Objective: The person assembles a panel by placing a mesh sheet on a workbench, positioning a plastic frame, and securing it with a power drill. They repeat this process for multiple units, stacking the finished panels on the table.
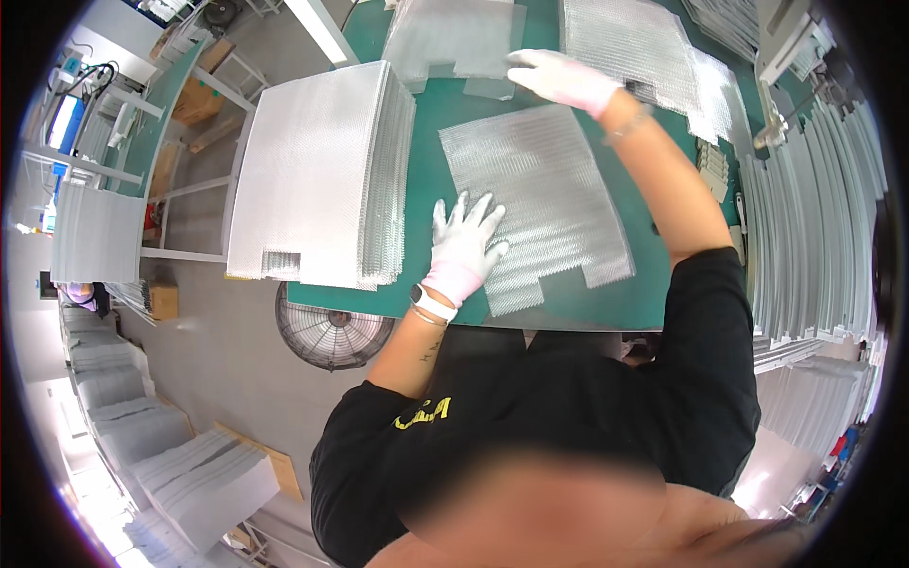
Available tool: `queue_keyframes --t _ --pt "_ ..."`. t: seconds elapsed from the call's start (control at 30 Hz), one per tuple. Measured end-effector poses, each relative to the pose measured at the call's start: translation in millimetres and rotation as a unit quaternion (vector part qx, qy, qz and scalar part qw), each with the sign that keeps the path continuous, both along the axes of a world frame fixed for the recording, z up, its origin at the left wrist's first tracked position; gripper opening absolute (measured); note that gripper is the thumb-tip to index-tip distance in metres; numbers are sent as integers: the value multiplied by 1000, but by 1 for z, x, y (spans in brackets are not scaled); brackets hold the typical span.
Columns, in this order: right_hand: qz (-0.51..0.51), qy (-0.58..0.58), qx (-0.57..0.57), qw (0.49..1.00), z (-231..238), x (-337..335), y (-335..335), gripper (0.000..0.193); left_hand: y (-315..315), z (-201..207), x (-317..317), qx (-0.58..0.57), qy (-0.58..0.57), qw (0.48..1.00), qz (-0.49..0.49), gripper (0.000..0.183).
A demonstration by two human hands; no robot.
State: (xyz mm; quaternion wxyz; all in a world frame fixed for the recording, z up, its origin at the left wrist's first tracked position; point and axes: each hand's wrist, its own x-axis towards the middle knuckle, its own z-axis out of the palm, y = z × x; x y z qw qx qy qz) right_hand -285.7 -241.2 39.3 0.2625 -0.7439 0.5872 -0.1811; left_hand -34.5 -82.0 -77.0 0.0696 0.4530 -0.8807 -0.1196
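A silvery ridged mesh sheet (549, 199), notched along its near edge, lies at a slant on the green table. My left hand (464, 248), in a white and pink glove, rests with fingers spread at the sheet's left edge. Its wrist wears a white watch. My right hand (563, 80), gloved the same way, is beyond the sheet's far edge, with its fingers stretched out to the left and nothing seen in them. To the left of the sheet stands a tall stack of similar mesh sheets (303, 170), also notched at the near edge.
More mesh sheets lie at the far side (450, 38) and far right (625, 47) of the green table (426, 161). Many thin panels (814, 218) stand upright along the right. A round floor fan (336, 327) sits below the table's near left corner. Stacked sheets (204, 483) fill the lower left.
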Motion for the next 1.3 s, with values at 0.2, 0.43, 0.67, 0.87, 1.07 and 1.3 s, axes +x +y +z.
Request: queue_keyframes --t 0.2,0.43,0.67,0.87,1.07,1.3 --pt "-278 21 57 959 -85 25 -79 63 2 2 4 13 16 1000 -20 59" --pt "-368 -167 45 914 -71 34 -110 84 0 7 2 27 6 1000 -8 58" --pt "-306 -67 15 950 -86 54 -100 88 5 -2 2 28 13 1000 5 58" --pt "-127 -183 -361 906 -21 29 -107 48 -6 -2 2 11 -19 999 -25 59" --pt "-88 -347 -320 877 17 -2 -35 39 -16 9 4 -8 -10 1000 -24 67" --pt "-144 -324 -306 883 -2 -36 172 50 15 37 35 360 800 480 -15 88"
